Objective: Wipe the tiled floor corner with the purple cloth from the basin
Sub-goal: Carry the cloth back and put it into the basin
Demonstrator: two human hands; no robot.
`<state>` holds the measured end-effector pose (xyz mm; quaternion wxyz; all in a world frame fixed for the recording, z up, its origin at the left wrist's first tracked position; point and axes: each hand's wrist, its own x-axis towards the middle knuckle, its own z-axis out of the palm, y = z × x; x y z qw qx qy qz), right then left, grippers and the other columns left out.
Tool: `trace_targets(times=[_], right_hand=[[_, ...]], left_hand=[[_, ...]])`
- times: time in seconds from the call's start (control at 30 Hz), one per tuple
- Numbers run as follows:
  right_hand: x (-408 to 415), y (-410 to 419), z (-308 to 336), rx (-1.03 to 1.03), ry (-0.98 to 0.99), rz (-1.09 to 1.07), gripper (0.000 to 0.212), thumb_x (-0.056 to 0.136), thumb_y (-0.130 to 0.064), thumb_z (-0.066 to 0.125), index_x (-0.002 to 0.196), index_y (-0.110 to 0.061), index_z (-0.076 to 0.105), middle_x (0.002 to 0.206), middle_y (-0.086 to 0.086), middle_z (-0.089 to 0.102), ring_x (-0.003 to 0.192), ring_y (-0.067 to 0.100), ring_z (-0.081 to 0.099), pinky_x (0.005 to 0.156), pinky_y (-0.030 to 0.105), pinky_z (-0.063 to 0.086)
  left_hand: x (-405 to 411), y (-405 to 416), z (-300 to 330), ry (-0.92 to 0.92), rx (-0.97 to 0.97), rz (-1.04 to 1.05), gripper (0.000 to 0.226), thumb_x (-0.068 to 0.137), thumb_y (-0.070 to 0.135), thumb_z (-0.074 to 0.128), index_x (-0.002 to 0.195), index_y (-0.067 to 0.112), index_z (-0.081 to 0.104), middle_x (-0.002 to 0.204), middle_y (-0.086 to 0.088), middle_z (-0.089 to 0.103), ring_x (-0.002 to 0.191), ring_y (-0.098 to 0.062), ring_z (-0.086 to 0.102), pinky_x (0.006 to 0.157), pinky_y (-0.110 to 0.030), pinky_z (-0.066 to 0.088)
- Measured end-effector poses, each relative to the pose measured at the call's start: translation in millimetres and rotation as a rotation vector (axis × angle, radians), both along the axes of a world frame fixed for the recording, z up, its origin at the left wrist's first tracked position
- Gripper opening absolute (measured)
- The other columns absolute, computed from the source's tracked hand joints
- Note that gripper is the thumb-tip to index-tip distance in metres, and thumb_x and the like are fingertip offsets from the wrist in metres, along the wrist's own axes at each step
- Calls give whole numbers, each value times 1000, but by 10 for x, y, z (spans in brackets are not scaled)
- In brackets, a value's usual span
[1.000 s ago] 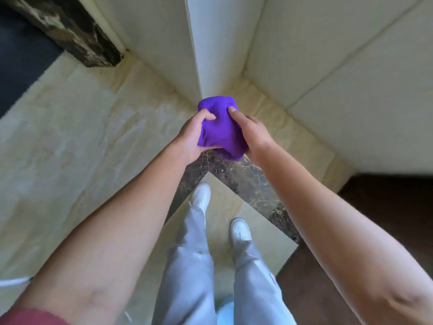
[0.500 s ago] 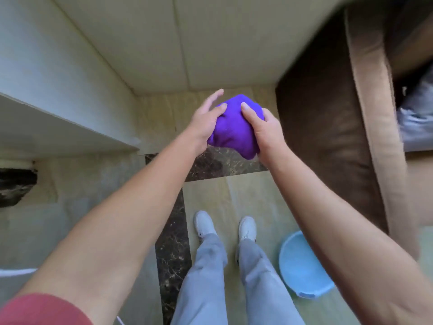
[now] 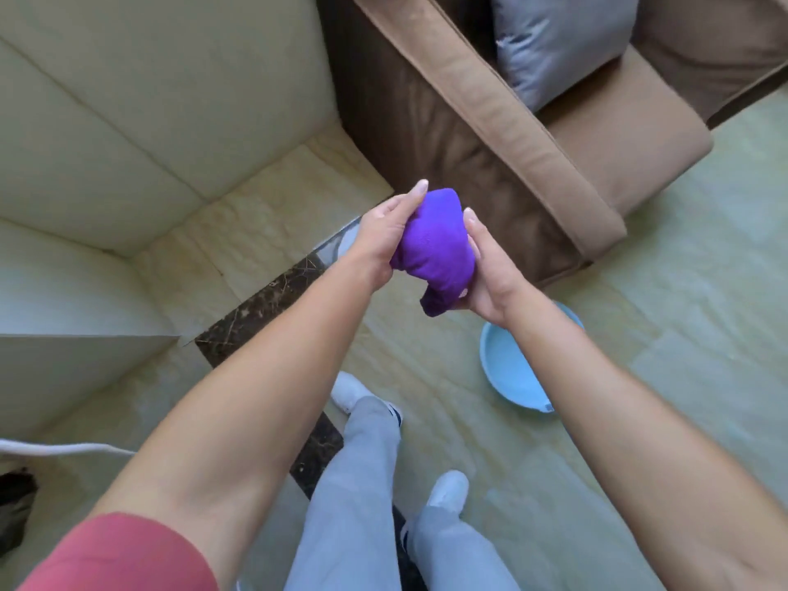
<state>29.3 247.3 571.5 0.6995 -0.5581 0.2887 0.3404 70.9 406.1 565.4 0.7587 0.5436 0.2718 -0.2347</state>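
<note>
I hold a bunched purple cloth [image 3: 435, 249] between both hands at chest height, well above the floor. My left hand [image 3: 379, 236] presses its left side with fingers stretched upward. My right hand [image 3: 486, 270] cups its right side and underside. A light blue basin [image 3: 507, 368] sits on the floor below my right forearm, partly hidden by it. The tiled floor corner [image 3: 256, 215], cream with a dark marble border strip, lies to the left beneath pale wall tiles.
A brown sofa [image 3: 511, 134] with a grey cushion [image 3: 558, 40] stands at the upper right, close to the corner. My two feet in white shoes [image 3: 349, 390] stand on the tiles. A white cable [image 3: 64, 449] runs at the left edge.
My view has swung to the right, bringing the sofa and more of the basin into sight. Both hands still hold the cloth, and the left fingers have straightened.
</note>
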Motion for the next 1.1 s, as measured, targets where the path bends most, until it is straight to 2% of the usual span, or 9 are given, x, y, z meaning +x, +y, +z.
trace_targets(times=[0.1,0.23,0.37,0.47,0.6,0.7,0.83,0.9,1.1], right_hand=[[-570,-530,-52,-50,37,-124,69,74,-85,51,123,-38,64,123,0,72,112,30,66,90,66,52],[-1165,-1121,-190,228,28,-411,76,80,-80,53,132,-26,61,130,7,69,121,34,62,93,69,50],[-1498,-1748,-243,400,-111,-686,61,93,-54,58,133,-9,60,131,16,68,123,33,63,107,50,49],[-1700,-2214,-376,302,-137,-715,49,93,-33,68,131,-4,61,129,18,68,122,33,64,107,47,50],[-1862,-2705,-583,137,-93,-834,46,86,-13,76,127,2,63,118,20,73,104,30,73,87,41,60],[-2015,-3051,-754,59,-34,-884,35,81,-9,79,114,-3,70,104,15,78,94,27,75,85,41,61],[-2081,-3243,-887,82,23,-942,28,84,-6,75,112,-3,70,100,14,77,88,25,75,82,39,61],[-2093,-3302,-932,57,46,-971,31,84,-4,74,115,-3,67,105,16,75,90,26,73,85,41,60],[-2108,-3682,-1134,-82,75,-983,26,80,-4,79,95,-15,60,94,5,71,82,20,69,79,37,58]], left_hand=[[-392,-550,-4,-27,14,-80,33,81,42,81,102,15,78,110,-13,77,93,-22,70,92,-44,58],[-827,-1309,-1,-15,19,-192,24,86,42,76,98,20,78,105,-5,76,92,-19,70,81,-35,57],[-1141,-2019,-133,39,36,-307,24,86,42,75,99,22,76,119,-8,75,100,-21,69,86,-38,56],[-1233,-2454,-261,21,63,-417,19,83,42,78,94,26,77,125,-9,73,112,-24,71,95,-41,55],[-1249,-2896,-465,19,123,-581,29,82,18,77,110,19,72,121,-12,73,107,-25,70,93,-40,57],[-1294,-3261,-580,64,144,-693,38,72,7,70,110,15,70,111,-11,71,98,-25,69,83,-35,55],[-1234,-3581,-680,91,214,-754,47,62,7,67,108,13,70,114,-13,72,98,-28,68,94,-45,55],[-1195,-3720,-746,94,254,-787,46,58,6,65,103,16,72,104,-11,72,92,-28,67,87,-44,55],[-1166,-4113,-915,91,303,-812,44,53,0,57,90,20,72,84,-4,69,77,-26,63,71,-35,48]])
